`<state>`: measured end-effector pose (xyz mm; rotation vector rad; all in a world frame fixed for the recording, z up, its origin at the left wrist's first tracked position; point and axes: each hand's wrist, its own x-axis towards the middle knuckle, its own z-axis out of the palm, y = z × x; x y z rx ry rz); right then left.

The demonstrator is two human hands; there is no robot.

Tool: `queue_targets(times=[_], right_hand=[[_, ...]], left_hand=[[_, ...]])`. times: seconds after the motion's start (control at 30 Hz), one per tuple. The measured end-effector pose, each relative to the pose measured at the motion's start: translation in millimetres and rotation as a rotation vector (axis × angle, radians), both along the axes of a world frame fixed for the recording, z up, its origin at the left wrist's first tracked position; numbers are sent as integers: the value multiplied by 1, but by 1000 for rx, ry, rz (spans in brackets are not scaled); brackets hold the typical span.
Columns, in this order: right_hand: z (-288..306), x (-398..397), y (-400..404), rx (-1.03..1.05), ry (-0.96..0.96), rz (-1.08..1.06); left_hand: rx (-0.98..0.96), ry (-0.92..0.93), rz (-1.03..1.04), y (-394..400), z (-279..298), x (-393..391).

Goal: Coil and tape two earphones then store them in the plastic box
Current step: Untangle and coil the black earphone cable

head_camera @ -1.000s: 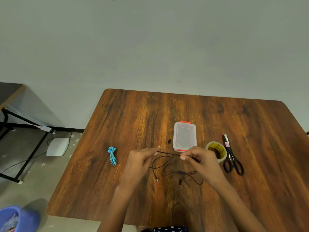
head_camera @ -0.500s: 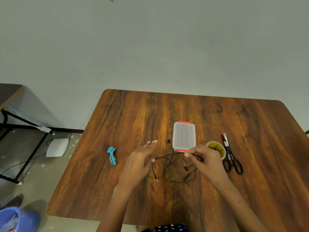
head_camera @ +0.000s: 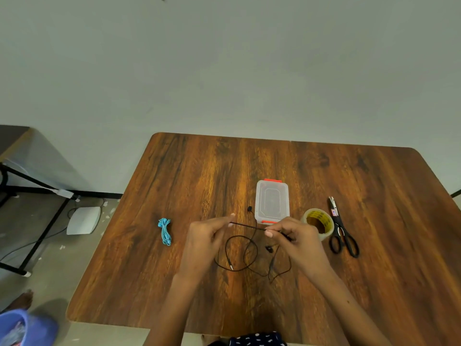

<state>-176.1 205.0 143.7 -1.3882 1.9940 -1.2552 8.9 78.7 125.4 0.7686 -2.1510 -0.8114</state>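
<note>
**Black cord stretched between two hands**

While both hands hover over the desk's (head_camera: pixel 189 171) middle, the left hand (head_camera: pixel 204 242) and right hand (head_camera: pixel 296 242) each pinch the black earphone (head_camera: pixel 245 255), a straight stretch taut between them, loops lying below. Beyond sits the closed box (head_camera: pixel 272 201). Toward the left edge lies the coiled blue earphone (head_camera: pixel 165 231); rightward, tape (head_camera: pixel 318 224) and scissors (head_camera: pixel 343 233).

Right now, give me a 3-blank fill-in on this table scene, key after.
1. Both hands, left hand and right hand, pinch a stretch of the thin ____ earphone cable.
2. The clear plastic box with orange clips has its lid ____.
3. The coiled blue earphone lies on the wooden table to the ____ of the hands.

Missing words: black; on; left
</note>
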Motion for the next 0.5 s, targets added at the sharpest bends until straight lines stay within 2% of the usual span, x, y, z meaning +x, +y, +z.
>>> queue_targets(times=[0.33,0.5], right_hand=[[-3,-11,10,9,4,-51],[-3,-9,2,11,101,-98]], left_hand=[[22,5,46,0,-10,5],[33,-123,-21,-2,-15,2]])
